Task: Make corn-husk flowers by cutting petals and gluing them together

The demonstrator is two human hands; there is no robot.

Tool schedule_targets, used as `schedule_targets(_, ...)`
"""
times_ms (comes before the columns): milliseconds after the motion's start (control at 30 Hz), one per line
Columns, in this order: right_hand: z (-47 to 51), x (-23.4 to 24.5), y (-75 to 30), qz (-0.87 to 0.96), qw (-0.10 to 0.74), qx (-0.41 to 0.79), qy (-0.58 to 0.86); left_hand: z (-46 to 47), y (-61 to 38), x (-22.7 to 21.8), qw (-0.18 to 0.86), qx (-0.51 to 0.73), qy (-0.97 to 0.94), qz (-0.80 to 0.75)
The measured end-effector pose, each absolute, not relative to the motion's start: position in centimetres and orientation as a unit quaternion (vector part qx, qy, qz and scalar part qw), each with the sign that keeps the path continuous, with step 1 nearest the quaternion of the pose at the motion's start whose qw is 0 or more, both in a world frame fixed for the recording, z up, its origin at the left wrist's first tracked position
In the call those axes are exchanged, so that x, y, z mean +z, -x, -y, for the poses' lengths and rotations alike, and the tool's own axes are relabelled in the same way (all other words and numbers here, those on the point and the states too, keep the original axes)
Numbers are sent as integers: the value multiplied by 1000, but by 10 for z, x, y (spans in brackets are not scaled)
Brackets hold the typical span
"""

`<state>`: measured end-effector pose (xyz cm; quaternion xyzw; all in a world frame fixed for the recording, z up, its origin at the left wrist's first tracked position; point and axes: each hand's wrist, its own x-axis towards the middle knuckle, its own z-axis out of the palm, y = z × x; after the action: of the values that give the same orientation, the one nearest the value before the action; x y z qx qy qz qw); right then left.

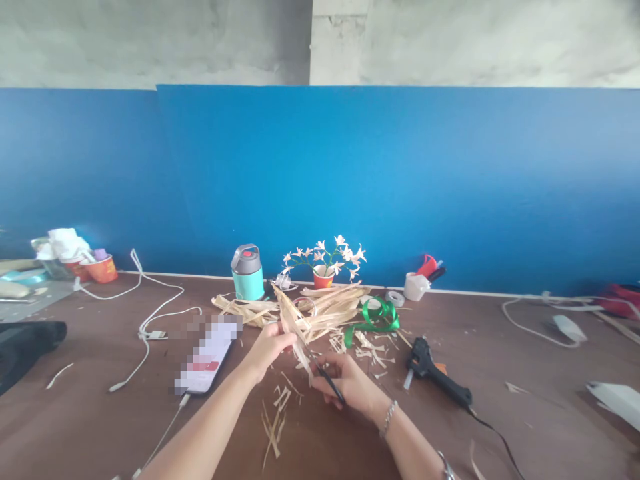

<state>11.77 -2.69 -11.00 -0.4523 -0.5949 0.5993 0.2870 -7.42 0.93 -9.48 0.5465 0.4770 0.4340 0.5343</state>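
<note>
My left hand [270,347] pinches a long dried straw leaf [290,319] and holds it upright over the brown table [100,427]. My right hand [350,383] is closed round small black scissors [330,385], their blades at the lower part of the leaf. Cut straw scraps [275,417] lie on the table under my hands. A pile of dried straw leaves [320,307] lies just behind them.
A phone [207,357] with a white cable lies to the left. Behind the straw stand a teal bottle [247,273] and a small pot of paper flowers [325,263]. Green ribbon [377,313], tape rolls and a black glue gun [435,373] lie to the right.
</note>
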Motion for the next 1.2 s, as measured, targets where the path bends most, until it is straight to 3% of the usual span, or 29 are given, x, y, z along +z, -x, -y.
schedule_targets(1200, 25, -114, -118, 587, 303, 594, 458, -2, 66, -80, 553, 433, -528, -478)
